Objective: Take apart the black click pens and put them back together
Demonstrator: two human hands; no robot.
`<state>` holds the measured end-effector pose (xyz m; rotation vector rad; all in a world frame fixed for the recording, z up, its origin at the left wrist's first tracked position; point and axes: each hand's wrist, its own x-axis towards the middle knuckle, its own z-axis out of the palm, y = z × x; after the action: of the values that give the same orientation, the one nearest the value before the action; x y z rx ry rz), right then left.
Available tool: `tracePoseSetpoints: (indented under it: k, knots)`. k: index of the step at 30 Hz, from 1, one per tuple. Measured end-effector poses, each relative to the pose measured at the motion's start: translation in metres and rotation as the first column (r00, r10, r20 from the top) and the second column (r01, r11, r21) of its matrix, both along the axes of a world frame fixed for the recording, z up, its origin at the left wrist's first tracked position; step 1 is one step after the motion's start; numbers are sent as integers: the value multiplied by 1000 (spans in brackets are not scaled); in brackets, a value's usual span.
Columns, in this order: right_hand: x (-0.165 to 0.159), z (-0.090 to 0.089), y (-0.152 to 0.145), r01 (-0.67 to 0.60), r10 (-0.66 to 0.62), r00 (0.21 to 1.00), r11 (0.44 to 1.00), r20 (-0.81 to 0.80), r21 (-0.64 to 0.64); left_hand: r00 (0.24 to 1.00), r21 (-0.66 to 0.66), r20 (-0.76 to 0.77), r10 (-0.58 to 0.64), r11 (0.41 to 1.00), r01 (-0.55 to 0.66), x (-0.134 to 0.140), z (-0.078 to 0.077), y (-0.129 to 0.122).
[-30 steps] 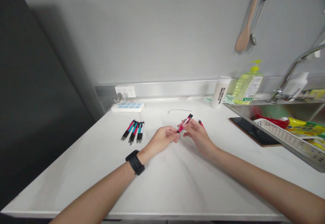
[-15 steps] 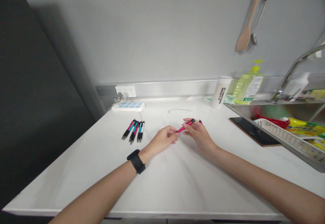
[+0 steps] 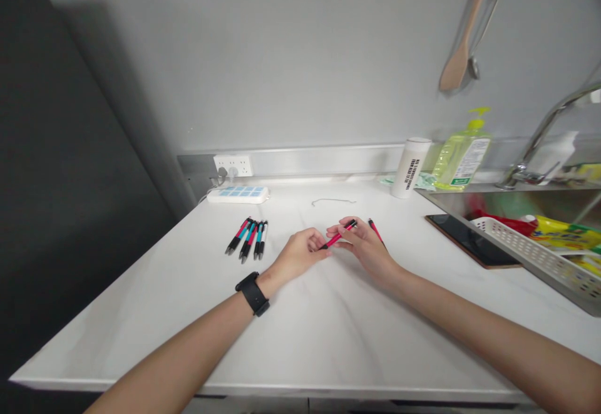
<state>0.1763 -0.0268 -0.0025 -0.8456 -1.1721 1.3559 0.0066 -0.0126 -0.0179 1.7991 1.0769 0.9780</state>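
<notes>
Between my two hands is a red pen (image 3: 335, 238) with black ends, slanting up to the right above the counter. My left hand (image 3: 303, 251), with a black watch on its wrist, pinches the pen's lower black end. The fingers of my right hand (image 3: 364, 243) close on its upper part. Behind my right hand lies another red and black pen (image 3: 374, 228), partly hidden by the hand. To the left, several pens (image 3: 247, 238) in red, teal and white with black grips lie in a loose fan on the counter.
A thin bent wire (image 3: 333, 200) lies on the white counter (image 3: 300, 339). At the back are a power strip (image 3: 238, 195), a white cylinder (image 3: 410, 168) and a yellow-green pump bottle (image 3: 462, 154). To the right, a dark tablet (image 3: 469, 240) lies by the sink basket (image 3: 535, 254).
The pen's black lower end now shows more at my left fingers, and both hands have shifted slightly. More of the pen behind my right hand is visible. The view has tilted a little.
</notes>
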Motion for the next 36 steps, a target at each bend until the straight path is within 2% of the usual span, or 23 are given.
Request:
tracePoseSetpoints:
  k: [3, 6, 11, 14, 17, 20, 23, 30, 36]
  knots:
    - [1, -2, 3, 66, -63, 995, 997, 83, -30, 999, 10, 4, 35, 999, -35, 1, 1, 0]
    - [4, -4, 6, 118, -110, 987, 991, 119, -63, 999, -33, 38, 34, 999, -32, 1, 1, 1]
    - [7, -2, 6, 67, -67, 998, 997, 5, -44, 995, -82, 95, -24, 996, 32, 0, 3, 1]
    - [6, -1, 4, 37, -36, 999, 998, 31, -51, 998, -103, 59, -22, 994, 28, 0, 3, 1]
    - [5, -2, 5, 111, -105, 988, 993, 113, -49, 1000, -115, 14, -13, 993, 15, 1, 2, 0]
    - [4, -3, 6, 176, -170, 977, 984, 127, -37, 1000, -63, 6, 16, 998, -16, 1, 1, -1]
    - [5, -3, 7, 157, -154, 985, 987, 80, -30, 999, -9, 18, 32, 999, -32, 0, 2, -1]
    - [6, -9, 11, 156, -155, 986, 988, 58, -22, 999, -127, 40, 1, 992, 4, 0, 9, -2]
    - [6, -12, 10, 147, -146, 985, 989, 93, 0, 999, -90, -29, -12, 996, 10, 0, 1, 1]
